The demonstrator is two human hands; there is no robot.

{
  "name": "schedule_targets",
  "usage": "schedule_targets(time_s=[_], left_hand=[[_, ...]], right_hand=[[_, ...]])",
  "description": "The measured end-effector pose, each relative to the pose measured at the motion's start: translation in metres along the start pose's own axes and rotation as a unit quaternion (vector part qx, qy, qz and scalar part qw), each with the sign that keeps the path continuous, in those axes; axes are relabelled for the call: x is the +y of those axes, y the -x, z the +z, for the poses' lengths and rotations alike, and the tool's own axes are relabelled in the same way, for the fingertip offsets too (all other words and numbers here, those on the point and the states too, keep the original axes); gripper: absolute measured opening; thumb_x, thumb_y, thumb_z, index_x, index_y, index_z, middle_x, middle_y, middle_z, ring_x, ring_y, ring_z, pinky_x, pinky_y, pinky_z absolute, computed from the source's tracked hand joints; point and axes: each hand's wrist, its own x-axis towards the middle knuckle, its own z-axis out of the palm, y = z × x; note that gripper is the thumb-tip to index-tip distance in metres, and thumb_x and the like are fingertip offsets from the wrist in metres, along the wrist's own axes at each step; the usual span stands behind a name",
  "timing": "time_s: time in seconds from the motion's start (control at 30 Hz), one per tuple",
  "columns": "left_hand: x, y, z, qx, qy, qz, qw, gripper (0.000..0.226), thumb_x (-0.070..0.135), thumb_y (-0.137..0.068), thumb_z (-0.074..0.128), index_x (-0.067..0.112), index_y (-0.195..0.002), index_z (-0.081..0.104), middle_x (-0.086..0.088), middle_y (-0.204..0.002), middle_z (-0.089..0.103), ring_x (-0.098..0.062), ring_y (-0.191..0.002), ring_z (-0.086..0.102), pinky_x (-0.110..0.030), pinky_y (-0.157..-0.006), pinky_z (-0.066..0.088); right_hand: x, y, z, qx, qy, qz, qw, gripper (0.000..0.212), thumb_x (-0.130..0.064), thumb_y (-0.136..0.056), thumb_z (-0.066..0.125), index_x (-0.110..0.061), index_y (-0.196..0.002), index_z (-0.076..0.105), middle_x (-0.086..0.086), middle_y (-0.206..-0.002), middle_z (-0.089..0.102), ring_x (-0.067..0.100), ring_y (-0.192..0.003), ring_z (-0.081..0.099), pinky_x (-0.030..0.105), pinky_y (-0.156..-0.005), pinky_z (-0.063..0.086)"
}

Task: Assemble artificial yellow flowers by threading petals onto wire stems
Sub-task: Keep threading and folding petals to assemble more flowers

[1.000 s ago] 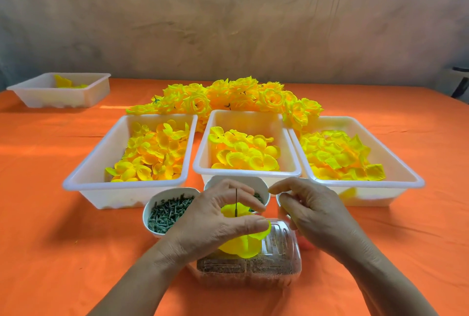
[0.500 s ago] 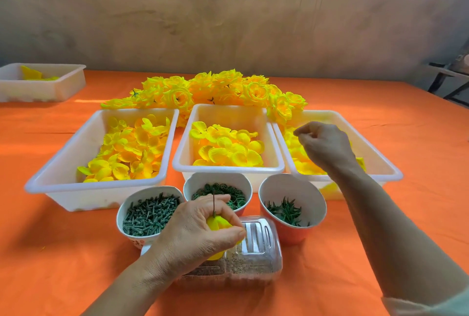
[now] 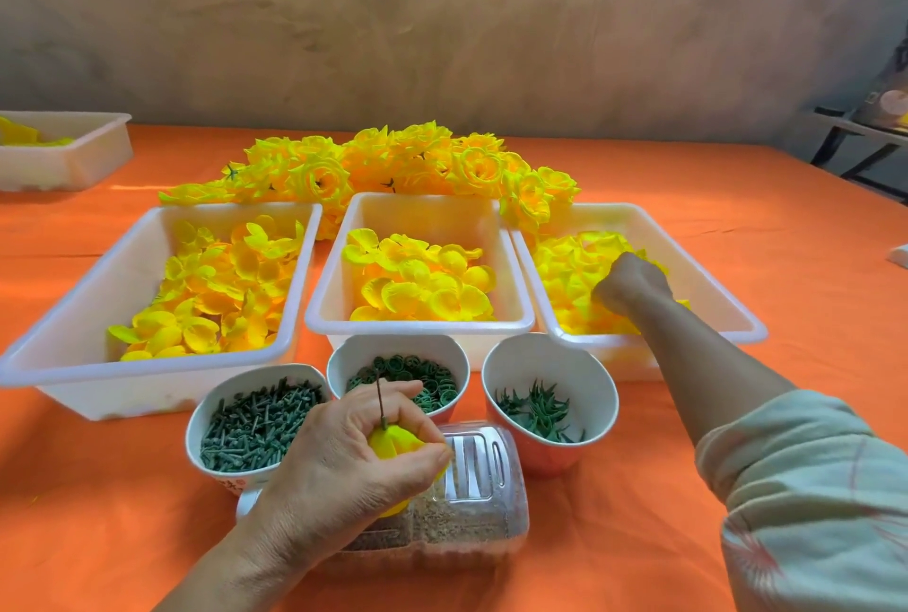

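My left hand (image 3: 354,459) grips a partly built yellow flower (image 3: 390,443) over a clear plastic box (image 3: 471,508); a thin wire stem (image 3: 380,400) sticks up out of the petals. My right hand (image 3: 631,284) reaches down into the right white tray (image 3: 697,277) among the loose yellow petals (image 3: 565,277); its fingers are hidden, so I cannot see whether they hold one. Two more white trays of yellow petals stand beside it, the middle tray (image 3: 417,321) and the left tray (image 3: 73,316).
Three cups stand in front of the trays: green pegs (image 3: 255,424), green rings (image 3: 400,373), green calyx pieces (image 3: 535,407). Finished yellow flowers (image 3: 393,164) are heaped behind the trays. Another white tray (image 3: 73,154) sits far left on the orange tablecloth (image 3: 737,198).
My right hand has left the flower, swung right and dropped into the right tray's petals. My left hand has kept hold of the flower and closed tighter round it.
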Motion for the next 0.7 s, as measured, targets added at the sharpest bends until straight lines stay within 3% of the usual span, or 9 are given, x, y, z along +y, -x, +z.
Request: schedule_targets(time_s=[0.1,0.17,0.3,0.4,0.47,0.6,0.7], left_hand=[[0.0,0.0,0.0,0.0,-0.002,-0.006,1.0,0.019,0.051,-0.053,0.072,0.039,-0.068,0.074,0.05,-0.102,0.055,0.025,-0.108,0.049,0.003,-0.082,0.03],[-0.001,0.0,0.0,-0.001,-0.002,-0.012,1.0,0.014,0.045,-0.056,0.075,0.039,-0.068,0.074,0.05,-0.102,0.055,0.025,-0.108,0.049,0.001,-0.083,0.032],[0.0,0.001,0.0,-0.002,-0.002,-0.013,1.0,0.017,0.048,-0.054,0.074,0.038,-0.068,0.074,0.051,-0.101,0.055,0.025,-0.107,0.049,-0.003,-0.084,0.033],[0.001,0.001,0.001,-0.003,0.0,-0.014,1.0,0.013,0.045,-0.056,0.075,0.037,-0.067,0.075,0.049,-0.101,0.057,0.024,-0.108,0.05,-0.007,-0.085,0.035],[0.0,0.001,0.001,-0.002,0.007,-0.019,1.0,0.013,0.044,-0.056,0.075,0.037,-0.067,0.075,0.044,-0.1,0.061,0.023,-0.108,0.051,-0.01,-0.085,0.037],[-0.001,0.001,0.001,0.004,0.011,-0.029,1.0,0.024,0.055,-0.05,0.073,0.038,-0.067,0.075,0.029,-0.105,0.066,0.022,-0.108,0.052,-0.013,-0.085,0.038],[0.0,0.001,0.001,0.004,0.013,-0.033,0.999,0.027,0.057,-0.049,0.072,0.037,-0.067,0.076,0.028,-0.106,0.066,0.022,-0.106,0.053,-0.016,-0.085,0.04]], right_hand=[[-0.001,-0.003,-0.002,0.011,-0.046,-0.005,0.999,0.027,-0.012,-0.082,0.067,-0.005,-0.109,0.066,0.017,-0.114,0.066,0.033,-0.107,0.06,0.03,-0.074,0.043],[0.0,-0.003,-0.006,0.019,-0.098,-0.015,0.995,0.026,-0.014,-0.081,0.072,-0.009,-0.105,0.069,0.015,-0.112,0.067,0.033,-0.106,0.061,0.031,-0.078,0.045],[0.009,-0.003,-0.012,0.005,-0.213,-0.017,0.977,0.034,-0.016,-0.079,0.076,-0.014,-0.111,0.066,0.012,-0.106,0.064,0.033,-0.101,0.062,0.043,-0.09,0.052],[0.015,-0.002,-0.017,0.022,-0.321,-0.011,0.947,0.015,-0.012,-0.079,0.073,-0.019,-0.09,0.065,0.007,-0.09,0.064,0.023,-0.077,0.06,0.039,-0.072,0.054],[0.018,0.0,-0.021,0.019,-0.369,-0.014,0.929,0.016,-0.007,-0.079,0.07,-0.02,-0.079,0.06,0.005,-0.08,0.061,0.017,-0.062,0.054,0.03,-0.058,0.047],[0.02,0.013,-0.032,-0.024,-0.466,-0.034,0.884,0.025,0.0,-0.082,0.062,-0.02,-0.074,0.05,0.011,-0.085,0.053,0.024,-0.078,0.054,0.038,-0.07,0.043],[0.012,0.034,-0.043,-0.08,-0.53,-0.057,0.842,0.027,0.005,-0.083,0.062,-0.019,-0.082,0.048,0.01,-0.081,0.055,0.025,-0.07,0.058,0.038,-0.07,0.042]])
